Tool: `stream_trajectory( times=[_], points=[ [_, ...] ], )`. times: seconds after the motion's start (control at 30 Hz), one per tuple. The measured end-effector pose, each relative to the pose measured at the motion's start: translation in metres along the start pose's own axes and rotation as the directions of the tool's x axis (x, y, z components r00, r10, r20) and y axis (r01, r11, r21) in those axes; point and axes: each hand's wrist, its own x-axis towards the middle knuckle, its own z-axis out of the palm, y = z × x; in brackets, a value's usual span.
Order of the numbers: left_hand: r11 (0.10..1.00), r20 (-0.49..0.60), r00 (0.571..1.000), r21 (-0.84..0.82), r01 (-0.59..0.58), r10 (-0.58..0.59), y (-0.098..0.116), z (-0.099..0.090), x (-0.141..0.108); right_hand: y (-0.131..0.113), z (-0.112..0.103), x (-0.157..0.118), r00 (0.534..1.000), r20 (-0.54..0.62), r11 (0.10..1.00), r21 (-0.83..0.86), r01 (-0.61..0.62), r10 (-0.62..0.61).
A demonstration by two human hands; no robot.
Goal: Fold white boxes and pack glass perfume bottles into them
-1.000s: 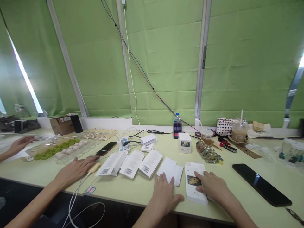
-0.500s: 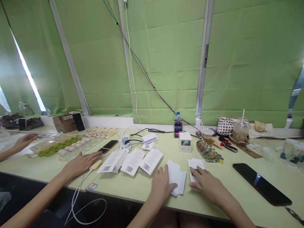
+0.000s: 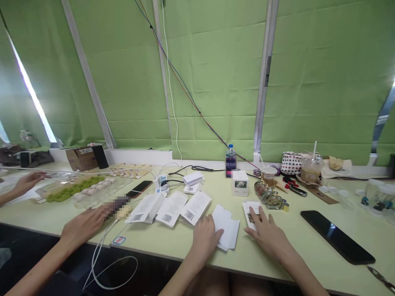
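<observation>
My left hand point(image 3: 203, 234) rests at the left edge of a flattened white carton point(image 3: 230, 232), its fingers curled and its thumb on the carton. How firmly it grips cannot be made out. To the right, my right hand point(image 3: 268, 234) lies with spread fingers over a flat white carton with a printed picture point(image 3: 250, 209), partly covering it. Beyond my hands stands an upright white box point(image 3: 240, 187) with a picture on its front. White packets with barcodes point(image 3: 172, 209) lie to the left of my left hand.
On the right are a black phone point(image 3: 336, 236), small glass jars point(image 3: 271, 197) and drink cups point(image 3: 311, 169). A bottle point(image 3: 231, 162) stands behind the white box. At the left, another person's hand point(image 3: 86, 224) is near a cable point(image 3: 100, 255); chargers point(image 3: 162, 183) and an egg-tray-like holder point(image 3: 75, 190) lie beyond.
My right hand has shifted and spread its fingers wider, uncovering more of the printed picture. My left hand's fingers have curled more at the carton's edge. The view has shifted slightly.
</observation>
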Motion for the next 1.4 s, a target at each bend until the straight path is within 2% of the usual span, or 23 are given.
stream_trajectory(
  times=[0.13,0.2,0.27,0.37,0.43,0.5,0.57,0.7,0.8,0.9,1.0,1.1,1.2,1.3,1.4],
  points=[
    [0.997,0.025,1.0,-0.072,-0.005,0.006,-0.002,-0.004,0.001,0.005,0.006,0.002,0.998,-0.011,0.994,-0.087,0.065,-0.066],
    [0.98,0.039,0.999,-0.199,-0.005,0.013,-0.005,-0.007,0.002,0.005,0.005,0.002,0.991,-0.043,0.985,-0.125,0.118,-0.124],
    [0.916,0.039,0.999,-0.402,0.014,0.002,-0.007,-0.01,0.004,0.002,0.001,0.001,0.977,-0.09,0.978,-0.099,0.183,-0.192],
    [0.741,-0.015,1.0,-0.672,0.006,-0.022,-0.006,-0.007,0.006,-0.007,-0.009,-0.005,0.946,-0.189,0.947,0.14,0.29,-0.261],
    [0.643,-0.086,0.996,-0.764,-0.057,-0.015,-0.002,-0.002,0.007,-0.013,-0.015,-0.009,0.927,-0.231,0.868,0.34,0.362,-0.296],
    [0.582,-0.14,0.99,-0.804,-0.123,0.015,0.002,0.003,0.007,-0.018,-0.018,-0.012,0.912,-0.255,0.775,0.482,0.408,-0.322],
    [0.555,-0.137,0.988,-0.818,-0.154,0.072,0.005,0.006,0.006,-0.021,-0.016,-0.013,0.901,-0.269,0.699,0.568,0.433,-0.34],
    [0.537,-0.058,0.984,-0.832,-0.139,0.166,0.009,0.01,0.001,-0.023,-0.009,-0.01,0.89,-0.238,0.575,0.692,0.436,-0.389],
    [0.512,-0.031,0.978,-0.848,-0.133,0.204,0.01,0.013,-0.002,-0.025,-0.006,-0.009,0.896,-0.209,0.557,0.721,0.412,-0.392],
    [0.553,-0.011,0.974,-0.822,-0.139,0.227,0.007,0.016,-0.001,-0.024,-0.006,-0.008,0.923,-0.201,0.67,0.639,0.377,-0.328],
    [0.704,0.015,0.989,-0.704,-0.093,0.146,0.0,0.018,0.004,-0.014,-0.007,-0.003,0.937,-0.27,0.863,0.393,0.317,-0.221],
    [0.85,0.007,1.0,-0.527,-0.014,0.021,-0.008,0.017,0.009,-0.002,-0.005,0.003,0.938,-0.338,0.99,0.096,0.107,-0.069],
    [0.929,-0.055,0.998,-0.369,-0.021,0.0,-0.012,0.017,0.01,0.005,0.0,0.004,0.96,-0.279,0.998,-0.039,-0.04,0.027],
    [0.968,-0.086,0.994,-0.238,-0.085,0.066,-0.01,0.018,0.009,0.005,0.005,0.005,0.976,-0.216,0.997,-0.073,-0.04,0.023],
    [0.969,-0.147,0.98,-0.187,-0.159,0.133,-0.005,0.018,0.005,0.007,0.003,0.007,0.975,-0.222,0.999,-0.043,-0.03,0.02]
  ],
)
